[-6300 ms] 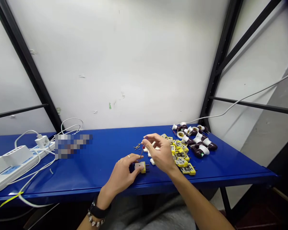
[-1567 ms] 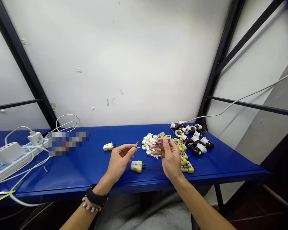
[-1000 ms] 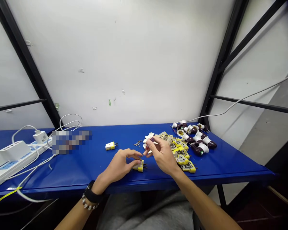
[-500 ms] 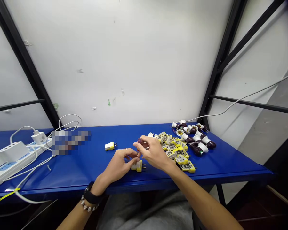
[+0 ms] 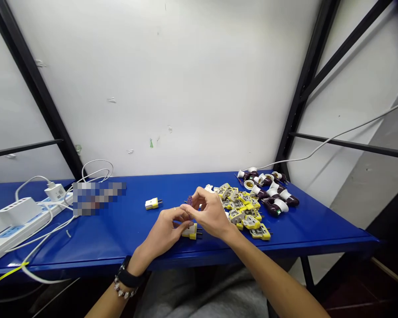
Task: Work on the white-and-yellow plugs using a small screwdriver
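My right hand is closed, its thumb and fingers pinching a small translucent purple piece. Only its upper end shows, so its kind is unclear. Close against it, my left hand is curled, thumb and fingertips drawn together; what lies between them is hidden. Just below the left thumb is a yellow-and-white two-pin plug, partly covered, its pins pointing right. Another such plug lies on the blue table beyond my left hand. To the right of my right hand spreads a pile of yellow-and-white plug parts, several with metal innards exposed.
Several maroon-and-white lamp holders lie at the back right of the blue table. On the left are a white power strip, adapters and loose cables. A white wall stands behind; black metal posts rise at the sides.
The purple piece has shifted slightly left and down, and more of it shows. My right fingers have turned around it. My left hand has hardly moved.
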Available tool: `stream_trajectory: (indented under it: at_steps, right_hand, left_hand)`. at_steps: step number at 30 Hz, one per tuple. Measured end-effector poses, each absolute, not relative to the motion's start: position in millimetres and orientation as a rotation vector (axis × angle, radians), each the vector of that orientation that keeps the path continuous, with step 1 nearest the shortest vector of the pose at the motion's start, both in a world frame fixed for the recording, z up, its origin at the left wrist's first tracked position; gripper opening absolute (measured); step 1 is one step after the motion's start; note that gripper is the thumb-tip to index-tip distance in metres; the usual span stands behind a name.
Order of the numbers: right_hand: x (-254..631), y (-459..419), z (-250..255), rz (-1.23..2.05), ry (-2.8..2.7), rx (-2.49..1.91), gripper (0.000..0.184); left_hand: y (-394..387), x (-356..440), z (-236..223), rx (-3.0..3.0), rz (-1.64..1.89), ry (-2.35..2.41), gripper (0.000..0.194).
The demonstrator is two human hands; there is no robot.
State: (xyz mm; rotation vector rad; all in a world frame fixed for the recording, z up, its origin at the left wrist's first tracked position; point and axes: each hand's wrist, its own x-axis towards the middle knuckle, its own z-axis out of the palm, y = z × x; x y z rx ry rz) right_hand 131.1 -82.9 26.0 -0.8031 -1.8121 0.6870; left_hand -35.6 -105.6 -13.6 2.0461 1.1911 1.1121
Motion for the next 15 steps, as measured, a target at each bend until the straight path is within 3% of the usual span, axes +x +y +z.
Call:
stream_trajectory:
  at_steps: [4,8,15]
  right_hand:
    - [133.0,-83.1,26.8,0.712,-1.841,-0.742,0.024]
    - [133.2,-84.1,27.2,0.603,-1.881,-0.734,0.010]
    - [132.4,-81.1,23.3,0.645,-1.818,-0.748,0.022]
  left_hand:
    - [-103.4,-35.7,-17.8,2.102,1.126,1.157,0.019]
    - [-105.8,-37.3,-17.6,2.170,1.091,1.128,0.023]
    - [-105.2,-40.5,-21.0,2.158,1.095,1.225,0.020]
